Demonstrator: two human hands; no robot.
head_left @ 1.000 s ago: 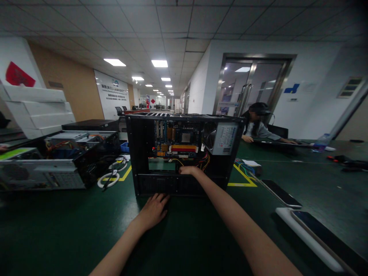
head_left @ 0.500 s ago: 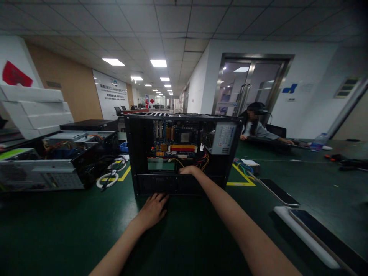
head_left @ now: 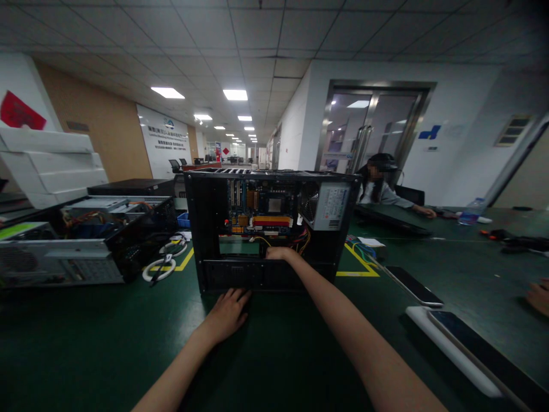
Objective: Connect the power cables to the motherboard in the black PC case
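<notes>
A black computer case [head_left: 231,276] stands on the table in front of me, its side facing me uncovered. Inside it I see a motherboard [head_left: 275,204], a power supply [head_left: 331,206] at the upper right and thin coloured cables [head_left: 305,241]. My left hand [head_left: 229,312] lies open on the table, its spread fingertips at the case's bottom edge. Over the lower panel and into the case reaches my right hand [head_left: 279,253]. Its fingers look curled downward, and the case hides their tips and whatever they hold.
Left stands another opened computer case [head_left: 86,258], with coiled cables [head_left: 159,270] beside it. Right lie a dark phone [head_left: 414,285] and a white slab [head_left: 452,352] with a dark device on it. A co-worker [head_left: 388,186] sits behind a flat black panel [head_left: 392,220]; another person's hand [head_left: 539,296] shows far right.
The view has shifted slightly. The co-worker's black panel now lies lower on the table, with one hand off it. Another person's hand has appeared at the right edge. My hands stay in place.
</notes>
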